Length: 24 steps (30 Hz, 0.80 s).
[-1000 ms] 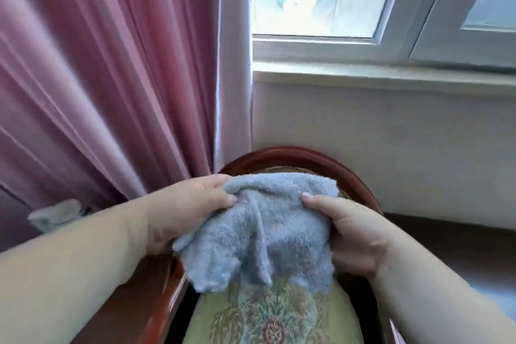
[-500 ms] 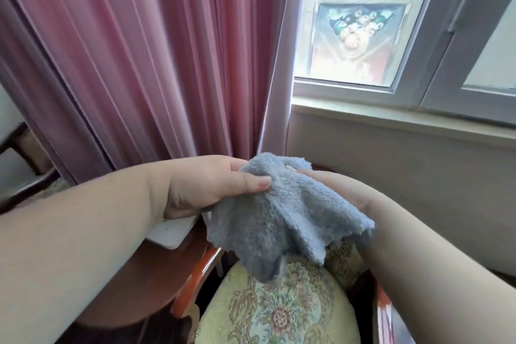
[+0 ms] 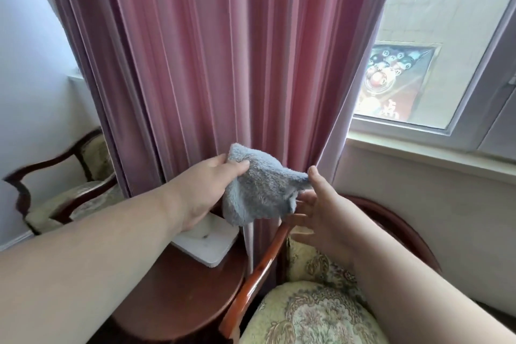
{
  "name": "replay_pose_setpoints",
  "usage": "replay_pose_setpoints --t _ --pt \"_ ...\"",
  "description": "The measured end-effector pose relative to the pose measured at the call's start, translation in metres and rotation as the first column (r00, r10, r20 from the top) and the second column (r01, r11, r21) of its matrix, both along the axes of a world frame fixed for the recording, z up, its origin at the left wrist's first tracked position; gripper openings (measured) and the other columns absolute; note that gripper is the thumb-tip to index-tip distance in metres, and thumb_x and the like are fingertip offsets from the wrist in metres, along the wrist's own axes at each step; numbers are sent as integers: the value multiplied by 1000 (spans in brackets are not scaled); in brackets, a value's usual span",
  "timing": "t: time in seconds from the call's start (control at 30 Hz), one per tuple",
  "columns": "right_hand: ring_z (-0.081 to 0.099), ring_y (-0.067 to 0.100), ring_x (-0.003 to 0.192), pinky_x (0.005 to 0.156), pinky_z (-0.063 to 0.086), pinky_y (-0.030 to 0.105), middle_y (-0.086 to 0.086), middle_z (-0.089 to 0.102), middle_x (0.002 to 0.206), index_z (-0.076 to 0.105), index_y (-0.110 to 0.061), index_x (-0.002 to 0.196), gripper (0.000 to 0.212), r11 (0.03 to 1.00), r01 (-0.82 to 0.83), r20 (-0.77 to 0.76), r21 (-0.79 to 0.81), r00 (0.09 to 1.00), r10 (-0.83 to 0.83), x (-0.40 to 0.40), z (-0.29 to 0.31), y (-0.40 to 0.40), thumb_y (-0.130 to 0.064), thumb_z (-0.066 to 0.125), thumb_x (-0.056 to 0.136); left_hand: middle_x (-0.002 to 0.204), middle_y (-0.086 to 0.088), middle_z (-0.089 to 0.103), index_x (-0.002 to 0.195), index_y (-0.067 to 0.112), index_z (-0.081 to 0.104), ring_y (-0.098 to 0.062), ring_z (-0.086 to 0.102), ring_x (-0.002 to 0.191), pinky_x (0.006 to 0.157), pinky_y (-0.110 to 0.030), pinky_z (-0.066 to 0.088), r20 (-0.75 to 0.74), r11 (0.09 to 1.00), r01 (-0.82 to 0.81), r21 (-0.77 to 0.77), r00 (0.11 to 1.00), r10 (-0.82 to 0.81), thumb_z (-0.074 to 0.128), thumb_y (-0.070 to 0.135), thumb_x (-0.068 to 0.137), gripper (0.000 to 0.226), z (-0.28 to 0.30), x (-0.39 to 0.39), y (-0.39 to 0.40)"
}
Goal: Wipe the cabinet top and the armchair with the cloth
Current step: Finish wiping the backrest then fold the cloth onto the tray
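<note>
A fluffy grey-blue cloth (image 3: 261,190) hangs in the air in front of the pink curtain. My left hand (image 3: 203,190) pinches its top left corner. My right hand (image 3: 321,204) touches its right corner with the thumb, the other fingers spread below it. Under the hands stands the armchair (image 3: 310,313) with a floral yellow seat cushion and a glossy red-brown wooden arm (image 3: 259,274). To its left is the dark wooden cabinet top (image 3: 178,299), round-edged, partly covered by my left forearm.
A white flat box (image 3: 208,243) lies on the cabinet top near the curtain (image 3: 223,64). A second wooden armchair (image 3: 64,193) stands at far left by the wall. A window and sill (image 3: 418,145) are at right.
The view has swung left and up, bringing the cabinet top and second chair into sight. The cloth was lifted off the chair back and my right hand has loosened to the cloth's corner.
</note>
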State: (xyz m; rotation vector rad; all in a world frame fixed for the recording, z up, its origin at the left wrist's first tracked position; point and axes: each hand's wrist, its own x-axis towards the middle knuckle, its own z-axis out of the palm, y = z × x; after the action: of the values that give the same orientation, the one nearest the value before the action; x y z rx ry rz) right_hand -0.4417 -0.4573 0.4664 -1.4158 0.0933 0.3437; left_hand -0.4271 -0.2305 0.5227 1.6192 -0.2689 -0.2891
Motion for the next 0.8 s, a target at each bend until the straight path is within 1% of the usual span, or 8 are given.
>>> replay_pose_setpoints --t 0.13,0.2,0.3,0.37,0.47,0.53,0.63,0.8 --pt "66 33 93 87 49 52 18 72 102 71 -7 107 36 964 73 226 255 965 -133 24 1 78 -35 65 84 100 3 77 100 35 71 -14 72 95 80 -32 53 102 993 12 116 995 -23 62 39 81 21 -5 22 77" --pt "67 31 93 84 52 48 17 74 100 73 -7 100 22 950 175 264 257 933 -243 36 -7 115 -24 63 90 93 1 77 90 40 71 -11 72 87 77 -31 56 243 952 -102 288 969 30 65 45 82 11 -14 40 117" --pt "67 14 85 76 55 39 0 74 86 72 -18 83 28 881 467 381 -75 830 -408 52 -22 157 -45 65 84 101 11 61 75 35 63 4 56 89 77 0 35 532 821 -333 464 846 42 68 47 83 15 -30 68 165" --pt "62 -1 98 84 50 32 -14 68 106 71 -25 78 36 746 606 490 -277 757 -433 58 -29 175 -60 61 75 117 16 53 83 31 64 7 50 100 79 4 26 560 819 -338 464 828 24 68 45 83 14 -40 83 184" --pt "61 -6 103 89 46 26 -23 68 113 74 -33 79 29 818 550 445 -166 782 -436 70 -34 189 -59 63 74 108 17 71 92 32 71 7 64 93 72 -2 40 365 936 -164 310 930 42 65 46 86 17 -54 104 196" --pt "69 10 93 85 54 40 -7 75 96 75 -26 88 27 892 451 328 -35 848 -416 84 -41 193 -50 67 79 94 8 77 91 35 71 -6 71 89 70 -15 48 193 983 -97 154 979 67 62 45 88 14 -64 119 193" --pt "72 29 88 71 59 51 10 75 97 72 -21 100 12 915 351 199 198 900 -388 110 -57 196 -23 65 90 105 2 76 102 34 68 -15 71 99 77 -27 54 1 998 -53 -39 999 53 63 30 90 14 -89 149 182" --pt "71 32 97 77 58 55 12 72 111 60 -25 122 46 929 325 112 179 931 -347 166 -111 198 3 65 86 110 0 74 133 36 45 -20 72 98 72 -38 60 -158 998 -42 42 986 48 73 23 75 66 -149 207 175"
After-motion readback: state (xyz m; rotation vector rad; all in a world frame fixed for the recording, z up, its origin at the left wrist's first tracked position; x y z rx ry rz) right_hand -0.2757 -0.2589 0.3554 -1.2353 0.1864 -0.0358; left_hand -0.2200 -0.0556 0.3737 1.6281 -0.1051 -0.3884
